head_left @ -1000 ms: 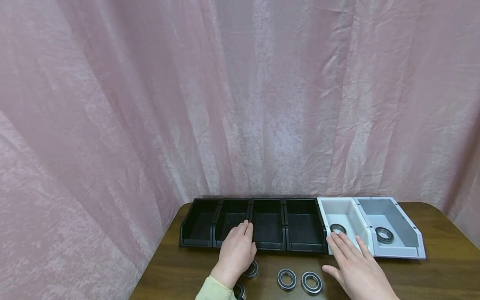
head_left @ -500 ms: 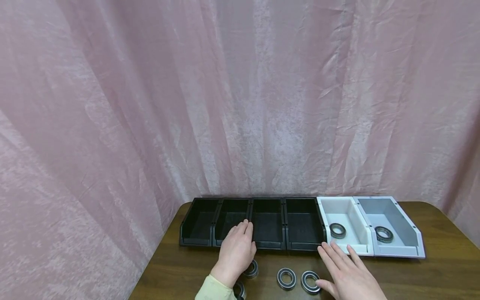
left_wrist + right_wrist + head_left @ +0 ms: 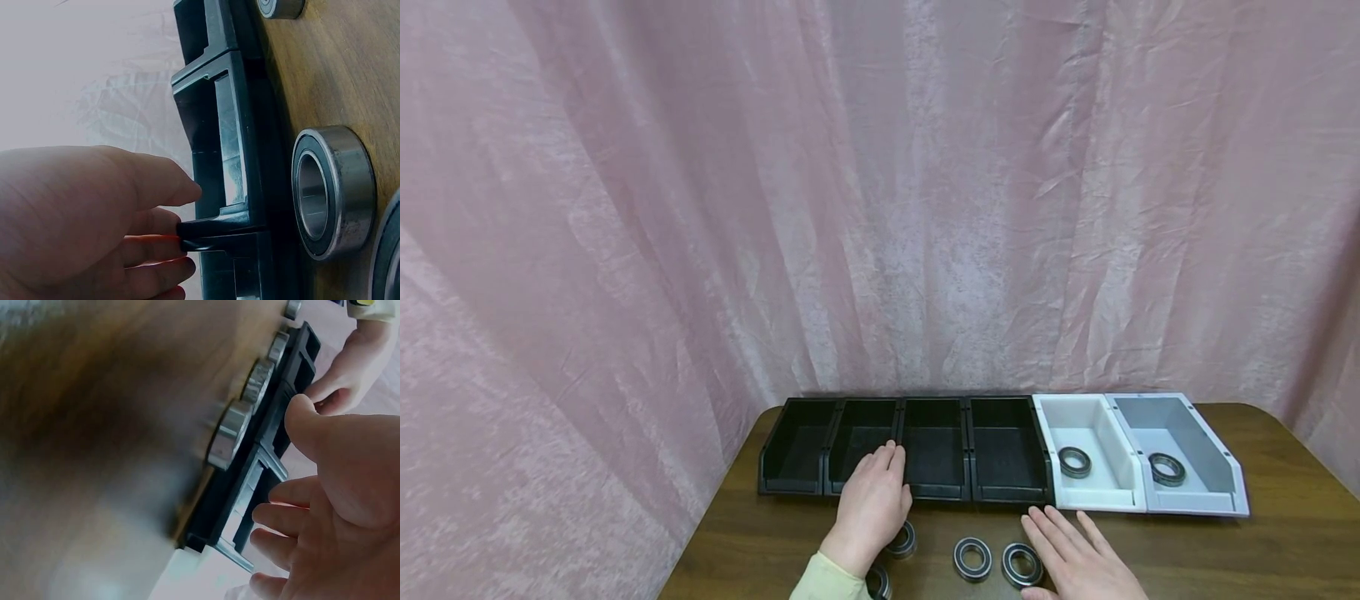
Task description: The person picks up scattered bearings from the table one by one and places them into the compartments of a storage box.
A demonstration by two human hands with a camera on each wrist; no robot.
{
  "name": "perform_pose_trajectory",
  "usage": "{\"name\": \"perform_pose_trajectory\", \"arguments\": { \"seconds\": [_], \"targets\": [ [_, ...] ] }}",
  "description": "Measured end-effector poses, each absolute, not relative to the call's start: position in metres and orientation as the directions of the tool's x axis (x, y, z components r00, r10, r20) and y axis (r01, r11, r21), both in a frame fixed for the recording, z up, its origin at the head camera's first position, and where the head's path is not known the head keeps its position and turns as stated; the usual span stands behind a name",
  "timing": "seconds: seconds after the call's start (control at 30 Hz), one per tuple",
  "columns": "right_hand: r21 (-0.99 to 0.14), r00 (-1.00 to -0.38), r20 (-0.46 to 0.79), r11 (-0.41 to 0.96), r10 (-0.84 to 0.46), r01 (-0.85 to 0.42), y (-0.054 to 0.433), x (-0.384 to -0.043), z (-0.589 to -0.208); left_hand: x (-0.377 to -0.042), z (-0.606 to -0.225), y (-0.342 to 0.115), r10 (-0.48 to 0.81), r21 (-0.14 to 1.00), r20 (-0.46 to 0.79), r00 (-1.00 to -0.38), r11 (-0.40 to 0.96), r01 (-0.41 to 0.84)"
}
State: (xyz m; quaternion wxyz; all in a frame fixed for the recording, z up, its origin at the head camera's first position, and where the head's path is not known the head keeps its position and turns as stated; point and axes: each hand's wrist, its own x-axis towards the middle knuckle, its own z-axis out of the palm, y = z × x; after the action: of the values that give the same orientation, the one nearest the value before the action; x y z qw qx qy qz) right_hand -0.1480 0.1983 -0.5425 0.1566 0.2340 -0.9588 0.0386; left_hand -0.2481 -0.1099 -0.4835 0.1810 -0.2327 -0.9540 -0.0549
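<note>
Your open room runs past the light grey plastic bin (image 3: 1217, 454) to the right edge of the brown wood-grain worktop (image 3: 1292, 483), and a strip lies between the bin fronts and the loose steel bearings. The row of four black plastic bins (image 3: 934, 492) and the white plastic bin (image 3: 1097, 500) line the far edge, before a pink velvety curtain (image 3: 925, 208). A silver-and-black bearing (image 3: 972, 543) lies just beside a second ring bearing (image 3: 1007, 566); two more are partly hidden by your left arm, one lies inside the white bin and one inside the grey. The grip of your left hand (image 3: 872, 496) is loose, holding nothing, fingers reaching over the wall between the second and third black bins from the left. Your right hand (image 3: 1078, 562) has fingers extended and thumb apart, its grip on nothing, just beside the second bearing.
</note>
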Motion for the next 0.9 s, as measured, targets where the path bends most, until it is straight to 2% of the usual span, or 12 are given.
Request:
{"name": "perform_pose_trajectory", "arguments": {
  "seconds": [0.07,0.17,0.3,0.37,0.47,0.9],
  "targets": [
    [-0.037,-0.855,0.283,0.886,-0.435,-0.463,0.197,-0.148,-0.544,-0.248,-0.484,-0.110,0.425,0.020,0.374,-0.825,0.885,0.465],
    [-0.170,-0.899,0.155,0.886,-0.409,-0.432,0.196,-0.150,-0.545,-0.248,-0.484,-0.110,0.424,0.017,0.376,-0.824,0.886,0.464],
    [-0.286,-0.918,-0.002,0.880,-0.396,-0.379,0.196,-0.155,-0.543,-0.248,-0.483,-0.110,0.426,0.012,0.382,-0.820,0.885,0.465],
    [-0.308,-0.917,-0.061,0.881,-0.395,-0.359,0.196,-0.157,-0.543,-0.247,-0.483,-0.110,0.428,0.005,0.384,-0.818,0.885,0.465],
    [-0.305,-0.914,-0.103,0.887,-0.392,-0.346,0.195,-0.159,-0.543,-0.248,-0.483,-0.110,0.431,-0.004,0.392,-0.812,0.884,0.468],
    [-0.262,-0.911,-0.123,0.898,-0.393,-0.353,0.196,-0.164,-0.551,-0.249,-0.484,-0.110,0.429,-0.002,0.406,-0.807,0.883,0.469]
  ]
}}
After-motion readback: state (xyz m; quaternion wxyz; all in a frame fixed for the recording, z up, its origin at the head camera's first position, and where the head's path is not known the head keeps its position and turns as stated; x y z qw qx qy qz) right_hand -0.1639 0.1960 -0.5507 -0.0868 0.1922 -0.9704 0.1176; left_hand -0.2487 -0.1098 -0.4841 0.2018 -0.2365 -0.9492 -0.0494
